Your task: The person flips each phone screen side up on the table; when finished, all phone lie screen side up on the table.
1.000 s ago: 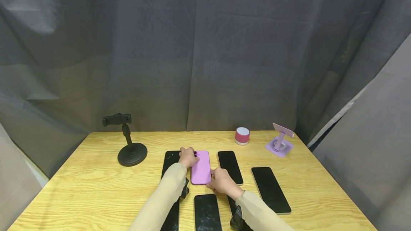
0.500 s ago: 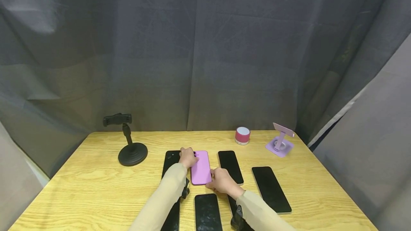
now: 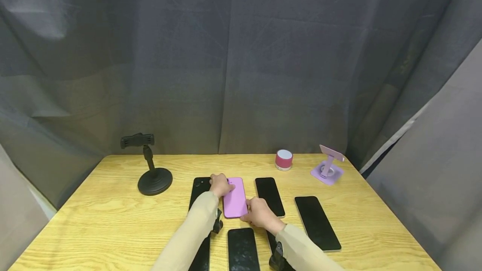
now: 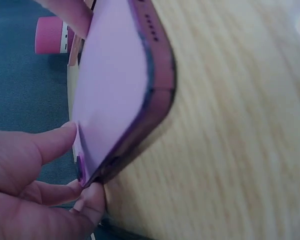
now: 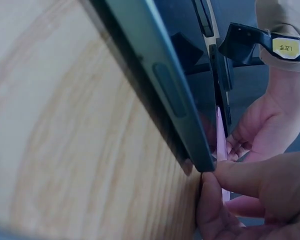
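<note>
A pink phone (image 3: pixel 235 200) lies back up in the middle of the table, between both hands. My left hand (image 3: pixel 220 186) pinches its far left corner beside the camera; the left wrist view has the thumb over the back of the phone (image 4: pixel 112 75) and fingertips under its edge. At the near right corner, my right hand (image 3: pixel 260 213) pinches it with thumb and fingers. The right wrist view catches the phone (image 5: pixel 221 132) edge-on, with a dark phone (image 5: pixel 160 75) close in front. Another black phone (image 3: pixel 199 187) lies just left of the pink one, partly covered by my left arm.
Black phones lie to the right, one nearer (image 3: pixel 270 195) and one farther (image 3: pixel 318 223), and another phone (image 3: pixel 242 248) in front. A black phone stand (image 3: pixel 154 179) is at back left. A pink round speaker-like object (image 3: pixel 284 160) and a purple folding stand (image 3: pixel 328 170) are at back right.
The pink phone has shifted very slightly left and toward the person. Both hands keep their hold at the same corners; everything else stays in place.
</note>
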{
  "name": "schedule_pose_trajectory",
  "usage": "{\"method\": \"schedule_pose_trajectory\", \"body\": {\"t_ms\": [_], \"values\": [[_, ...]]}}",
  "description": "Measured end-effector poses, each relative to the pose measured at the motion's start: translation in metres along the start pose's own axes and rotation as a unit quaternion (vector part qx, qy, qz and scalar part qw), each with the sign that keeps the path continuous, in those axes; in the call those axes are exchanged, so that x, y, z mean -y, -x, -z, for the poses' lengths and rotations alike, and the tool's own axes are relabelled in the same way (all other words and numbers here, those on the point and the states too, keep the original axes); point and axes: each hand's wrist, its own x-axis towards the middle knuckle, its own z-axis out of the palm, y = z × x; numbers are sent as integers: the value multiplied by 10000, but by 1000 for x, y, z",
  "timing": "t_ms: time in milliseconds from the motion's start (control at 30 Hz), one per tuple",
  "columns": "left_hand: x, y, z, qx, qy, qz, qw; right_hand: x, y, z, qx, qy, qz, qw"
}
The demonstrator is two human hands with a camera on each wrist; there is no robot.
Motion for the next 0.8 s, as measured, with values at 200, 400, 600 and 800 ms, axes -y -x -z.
{"method": "schedule_pose_trajectory", "body": {"t_ms": [200,400,600,800], "values": [[0,0,0,-63,-6,-50,10000,1,1,0,-12,79,16,10000],[0,-2,-1,-125,-52,-155,9998,2,2,1,-40,139,3,9999],[0,-1,-1,-113,118,-320,9994,-1,2,1,-65,95,92,9999],[-1,2,-1,-224,224,-179,9993,-2,2,2,24,116,201,9997]]}}
